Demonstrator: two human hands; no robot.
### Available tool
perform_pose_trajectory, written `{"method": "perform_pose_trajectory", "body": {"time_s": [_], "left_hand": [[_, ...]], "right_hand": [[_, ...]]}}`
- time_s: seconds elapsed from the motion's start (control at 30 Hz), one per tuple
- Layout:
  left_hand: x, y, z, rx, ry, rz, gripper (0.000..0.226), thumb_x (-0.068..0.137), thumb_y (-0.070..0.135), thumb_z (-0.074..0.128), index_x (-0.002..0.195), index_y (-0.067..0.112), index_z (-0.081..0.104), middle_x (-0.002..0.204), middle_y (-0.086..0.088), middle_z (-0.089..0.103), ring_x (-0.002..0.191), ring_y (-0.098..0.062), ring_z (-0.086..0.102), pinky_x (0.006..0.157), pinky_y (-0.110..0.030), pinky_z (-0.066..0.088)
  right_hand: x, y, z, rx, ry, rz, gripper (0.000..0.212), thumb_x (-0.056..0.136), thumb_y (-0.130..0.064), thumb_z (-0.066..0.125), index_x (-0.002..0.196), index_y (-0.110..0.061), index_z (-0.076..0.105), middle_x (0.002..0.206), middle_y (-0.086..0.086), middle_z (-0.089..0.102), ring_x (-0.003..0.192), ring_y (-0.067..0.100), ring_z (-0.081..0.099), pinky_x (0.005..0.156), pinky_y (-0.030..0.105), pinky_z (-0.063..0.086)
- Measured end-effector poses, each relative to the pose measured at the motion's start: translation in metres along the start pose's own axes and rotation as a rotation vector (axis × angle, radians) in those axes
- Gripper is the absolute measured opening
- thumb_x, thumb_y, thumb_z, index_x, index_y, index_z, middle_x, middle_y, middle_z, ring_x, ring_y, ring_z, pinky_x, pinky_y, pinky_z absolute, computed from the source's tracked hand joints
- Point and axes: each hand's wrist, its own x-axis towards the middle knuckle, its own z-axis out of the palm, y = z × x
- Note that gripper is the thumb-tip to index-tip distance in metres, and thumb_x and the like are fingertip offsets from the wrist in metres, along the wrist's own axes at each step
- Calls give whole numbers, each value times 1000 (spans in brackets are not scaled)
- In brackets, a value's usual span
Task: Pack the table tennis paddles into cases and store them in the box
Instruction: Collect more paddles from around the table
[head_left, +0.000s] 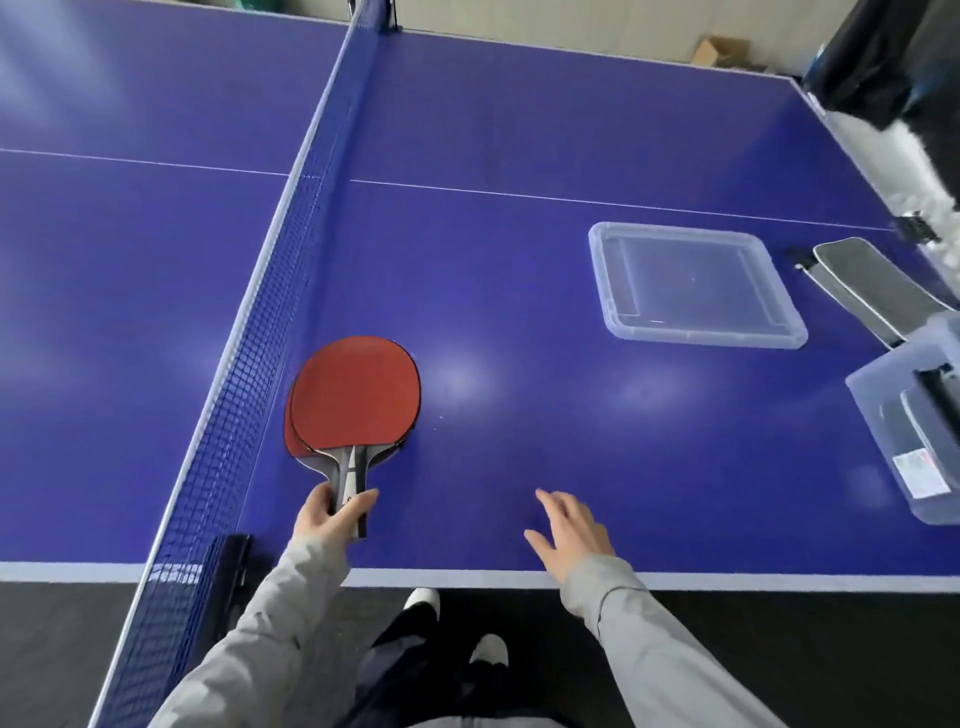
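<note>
Two red-faced table tennis paddles (356, 395) lie stacked on the blue table beside the net, handles toward me. My left hand (330, 514) grips the grey and black handle of the top paddle. Over the table near its front edge, my right hand (571, 530) is open with fingers spread and holds nothing. A grey paddle case (872, 288) lies at the far right. A clear plastic box (904, 431) stands at the right edge with a dark case inside it. Its clear lid (693, 286) lies flat on the table.
The blue net (260, 322) runs from the near post clamp (228, 566) to the far side, just left of the paddles. A black and white object (898, 104) hangs over the table's far right corner. My shoes show below the front edge.
</note>
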Motion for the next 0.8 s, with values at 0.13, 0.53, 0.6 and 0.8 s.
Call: {"method": "perform_pose_trajectory", "body": {"time_s": [0.13,0.53,0.6,0.8], "left_hand": [[43,1,-1,43,-24,-58,22,85,14,67,80,7,47,63,-2,35,53,-16,35,35,-11,32],[95,-17,-14,163,8,-169,52,64,36,80,91,-1,56,84,-11,44,61,-19,41,43,-22,35],[97,-18,-15,220,38,-167,55,64,36,82,98,-1,59,89,-12,43,61,-17,41,43,-18,36],[94,-18,-18,267,123,-151,61,60,36,87,108,14,56,106,-6,54,86,-24,61,76,-35,53]], "right_hand": [[22,-18,1,12,24,43,64,96,-45,39,150,-30,7,158,-1,6,145,18,7,108,35,30],[71,-41,-4,-59,47,107,74,93,-49,46,150,-27,5,159,2,-1,146,23,0,113,37,24],[73,-43,-2,-69,40,114,75,92,-49,46,150,-27,5,159,2,-1,146,23,0,113,36,25],[73,-45,5,-86,30,131,76,91,-48,50,150,-26,6,159,2,-4,146,24,-2,111,35,26]]}}
